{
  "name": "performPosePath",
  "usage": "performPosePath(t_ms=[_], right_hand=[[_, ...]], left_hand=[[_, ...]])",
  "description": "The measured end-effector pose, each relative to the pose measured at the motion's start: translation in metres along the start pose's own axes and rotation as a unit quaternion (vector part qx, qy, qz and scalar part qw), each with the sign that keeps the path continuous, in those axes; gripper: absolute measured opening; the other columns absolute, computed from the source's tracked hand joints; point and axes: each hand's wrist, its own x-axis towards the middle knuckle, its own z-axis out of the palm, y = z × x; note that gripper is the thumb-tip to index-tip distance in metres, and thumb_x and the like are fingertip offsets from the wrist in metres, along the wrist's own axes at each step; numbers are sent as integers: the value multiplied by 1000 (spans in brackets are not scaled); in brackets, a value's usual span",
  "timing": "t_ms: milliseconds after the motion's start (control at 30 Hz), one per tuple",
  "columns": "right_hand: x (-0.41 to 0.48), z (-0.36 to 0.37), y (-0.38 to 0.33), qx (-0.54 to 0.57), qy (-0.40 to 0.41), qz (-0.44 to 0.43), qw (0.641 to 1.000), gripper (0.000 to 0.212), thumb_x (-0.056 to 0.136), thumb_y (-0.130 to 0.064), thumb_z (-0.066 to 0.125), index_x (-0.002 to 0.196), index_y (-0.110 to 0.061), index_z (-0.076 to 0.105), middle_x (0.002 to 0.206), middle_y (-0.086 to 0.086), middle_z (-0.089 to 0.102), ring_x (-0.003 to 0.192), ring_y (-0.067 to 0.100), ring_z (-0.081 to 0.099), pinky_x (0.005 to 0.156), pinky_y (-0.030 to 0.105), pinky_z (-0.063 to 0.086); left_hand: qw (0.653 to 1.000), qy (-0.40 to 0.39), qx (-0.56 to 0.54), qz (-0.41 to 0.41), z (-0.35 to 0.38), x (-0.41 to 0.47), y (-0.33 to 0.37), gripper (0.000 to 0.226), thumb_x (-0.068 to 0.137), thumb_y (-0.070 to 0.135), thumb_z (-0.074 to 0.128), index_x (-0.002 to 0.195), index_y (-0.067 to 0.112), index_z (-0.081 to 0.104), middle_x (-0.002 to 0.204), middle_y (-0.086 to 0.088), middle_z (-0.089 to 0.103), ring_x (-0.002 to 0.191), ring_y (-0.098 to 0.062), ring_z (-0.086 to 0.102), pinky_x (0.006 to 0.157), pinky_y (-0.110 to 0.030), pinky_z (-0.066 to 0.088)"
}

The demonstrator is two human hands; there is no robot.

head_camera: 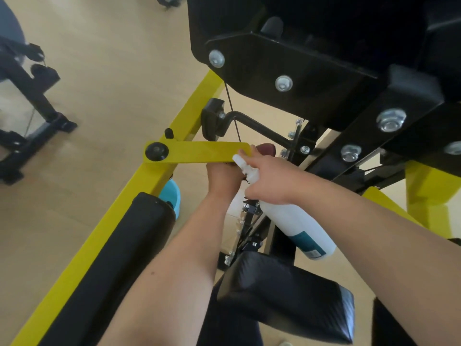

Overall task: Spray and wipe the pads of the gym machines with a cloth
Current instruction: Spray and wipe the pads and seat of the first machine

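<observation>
My right hand (270, 179) grips the neck of a white spray bottle (299, 228) with a teal label, its nozzle pointing up-left toward a yellow lever plate (199, 152). My left hand (223, 179) reaches forward under that plate, fingers curled and partly hidden by it. A dark reddish bunch, seemingly the cloth (267, 148), shows just beyond the hands. A long black roller pad (107, 258) lies along the yellow frame at lower left. A black seat pad (287, 293) sits below my arms.
The yellow frame beam (174, 121) runs diagonally. A black steel bracket with bolts (299, 78) hangs overhead at the right. A cable (233, 113) drops past a black crank handle (249, 123). A blue object (172, 193) sits behind the beam. Another black machine (27, 101) stands far left.
</observation>
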Motion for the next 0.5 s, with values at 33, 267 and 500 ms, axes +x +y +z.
performPosePath(t_ms=[33,267,500], right_hand=[[0,0,0,-3,3,2,1000,94,90,-24,63,161,-46,6,172,-8,-8,143,30,42,96,31,43],[-7,3,-2,-23,4,11,1000,95,91,-26,62,162,-43,1,172,-8,-8,147,34,37,105,39,43],[-21,4,-3,-4,31,8,999,87,90,-23,62,161,-42,16,156,4,41,121,31,56,93,39,51]], left_hand=[[999,-28,24,2,3,4,-7,40,96,3,60,64,20,44,66,4,47,57,-3,42,44,-5,34],[986,-60,-8,-155,7,15,-56,26,89,16,66,114,14,70,104,-6,72,95,-29,67,94,-40,56],[924,-90,-235,-289,-15,-41,-60,23,102,14,57,125,15,61,115,-10,62,84,-23,65,65,-34,64]])
